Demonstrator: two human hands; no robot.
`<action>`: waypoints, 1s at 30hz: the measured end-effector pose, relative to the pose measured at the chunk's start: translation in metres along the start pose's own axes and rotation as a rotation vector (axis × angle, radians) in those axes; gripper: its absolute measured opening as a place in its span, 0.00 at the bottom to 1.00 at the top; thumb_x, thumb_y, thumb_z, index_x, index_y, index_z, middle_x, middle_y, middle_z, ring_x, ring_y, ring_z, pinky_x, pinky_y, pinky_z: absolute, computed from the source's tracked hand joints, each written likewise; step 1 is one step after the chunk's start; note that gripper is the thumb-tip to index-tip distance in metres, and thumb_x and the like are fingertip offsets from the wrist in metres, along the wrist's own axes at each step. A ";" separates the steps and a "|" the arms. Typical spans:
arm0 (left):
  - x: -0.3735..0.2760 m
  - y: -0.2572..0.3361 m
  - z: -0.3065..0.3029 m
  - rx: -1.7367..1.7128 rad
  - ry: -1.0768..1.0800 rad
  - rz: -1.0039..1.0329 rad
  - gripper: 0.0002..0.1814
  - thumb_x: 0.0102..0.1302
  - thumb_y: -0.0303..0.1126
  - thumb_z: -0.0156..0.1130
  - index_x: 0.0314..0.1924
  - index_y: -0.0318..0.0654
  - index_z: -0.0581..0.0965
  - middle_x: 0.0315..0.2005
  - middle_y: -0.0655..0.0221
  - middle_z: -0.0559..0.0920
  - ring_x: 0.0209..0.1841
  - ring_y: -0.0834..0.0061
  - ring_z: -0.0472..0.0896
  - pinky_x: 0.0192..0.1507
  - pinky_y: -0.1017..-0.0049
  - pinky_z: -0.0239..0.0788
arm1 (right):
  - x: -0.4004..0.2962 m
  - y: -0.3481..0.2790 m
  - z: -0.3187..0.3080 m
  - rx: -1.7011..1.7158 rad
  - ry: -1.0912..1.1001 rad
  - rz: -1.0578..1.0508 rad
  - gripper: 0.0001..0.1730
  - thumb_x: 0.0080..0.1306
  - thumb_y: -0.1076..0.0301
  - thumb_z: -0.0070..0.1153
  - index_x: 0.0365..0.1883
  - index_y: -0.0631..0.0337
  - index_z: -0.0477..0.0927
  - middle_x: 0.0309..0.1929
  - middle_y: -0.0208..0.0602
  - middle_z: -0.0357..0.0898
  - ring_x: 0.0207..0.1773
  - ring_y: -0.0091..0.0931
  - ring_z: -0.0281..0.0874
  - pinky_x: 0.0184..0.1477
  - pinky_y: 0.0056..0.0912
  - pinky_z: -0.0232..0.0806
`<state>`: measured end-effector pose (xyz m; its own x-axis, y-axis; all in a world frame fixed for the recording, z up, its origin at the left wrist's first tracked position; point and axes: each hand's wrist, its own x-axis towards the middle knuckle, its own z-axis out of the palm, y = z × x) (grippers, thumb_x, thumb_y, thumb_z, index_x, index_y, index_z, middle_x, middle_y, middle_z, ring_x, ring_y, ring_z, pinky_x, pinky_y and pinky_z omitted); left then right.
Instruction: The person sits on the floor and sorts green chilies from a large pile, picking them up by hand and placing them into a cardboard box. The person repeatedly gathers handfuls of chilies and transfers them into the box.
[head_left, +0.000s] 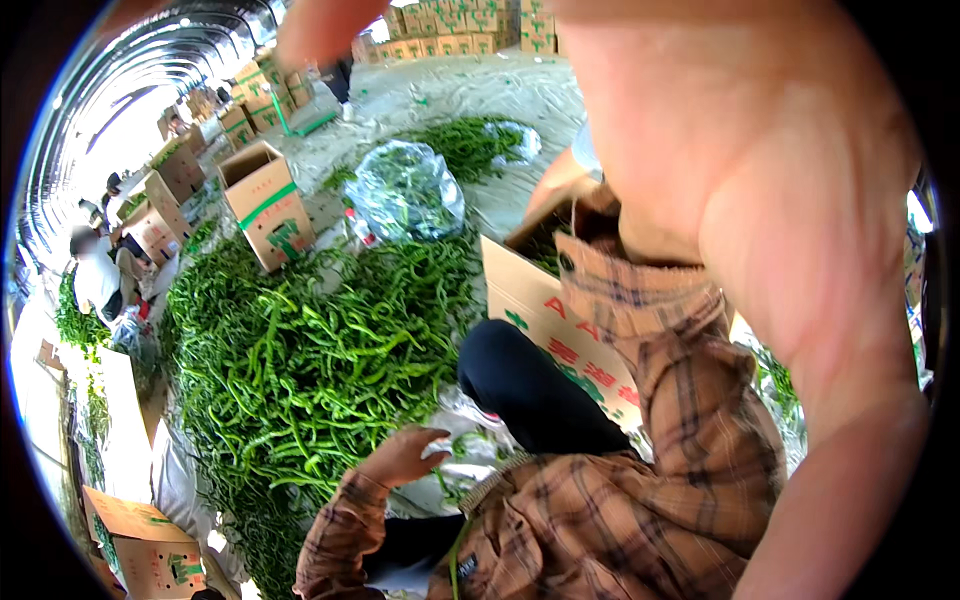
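My left hand hovers near the edge of a large heap of long green chili peppers, fingers apart and holding nothing. My right arm, in a plaid sleeve, reaches towards an open cardboard carton beside my knee. Its hand is out of view, behind a large bare forearm that crosses close to the camera. That forearm appears to be another person's, since it joins neither plaid sleeve. Dark green contents show inside the carton, which bears red and green print.
Behind the heap are a tall open carton and a clear plastic bag of peppers. More peppers lie beyond on the sheeted floor. A seated person is at left; stacked cartons stand far back. Another carton is lower left.
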<state>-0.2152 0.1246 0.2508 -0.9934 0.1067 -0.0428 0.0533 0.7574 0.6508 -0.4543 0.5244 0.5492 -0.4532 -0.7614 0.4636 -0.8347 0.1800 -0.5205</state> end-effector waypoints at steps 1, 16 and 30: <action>-0.002 -0.001 0.009 -0.001 -0.025 -0.021 0.19 0.64 0.39 0.61 0.51 0.36 0.77 0.42 0.52 0.81 0.46 0.53 0.79 0.49 0.62 0.71 | 0.000 0.003 -0.003 0.007 0.040 -0.021 0.27 0.64 0.67 0.58 0.60 0.65 0.69 0.52 0.40 0.77 0.53 0.29 0.76 0.56 0.34 0.68; 0.010 -0.013 0.025 -0.045 -0.199 -0.065 0.23 0.66 0.42 0.58 0.55 0.35 0.74 0.48 0.52 0.79 0.52 0.53 0.76 0.55 0.62 0.66 | 0.117 -0.048 0.144 0.902 0.222 -0.828 0.30 0.60 0.69 0.63 0.60 0.66 0.69 0.50 0.41 0.78 0.53 0.30 0.76 0.55 0.35 0.67; 0.003 -0.046 0.027 -0.243 -0.245 -0.273 0.21 0.62 0.36 0.62 0.53 0.34 0.76 0.45 0.51 0.81 0.48 0.57 0.79 0.52 0.65 0.69 | 0.022 0.051 0.377 0.281 -0.037 -0.604 0.07 0.61 0.62 0.56 0.27 0.53 0.77 0.25 0.29 0.72 0.34 0.28 0.69 0.46 0.37 0.58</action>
<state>-0.2175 0.1073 0.2001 -0.9128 0.0954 -0.3971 -0.2621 0.6088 0.7488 -0.3892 0.2823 0.2622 0.0839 -0.6989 0.7103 -0.8231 -0.4503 -0.3459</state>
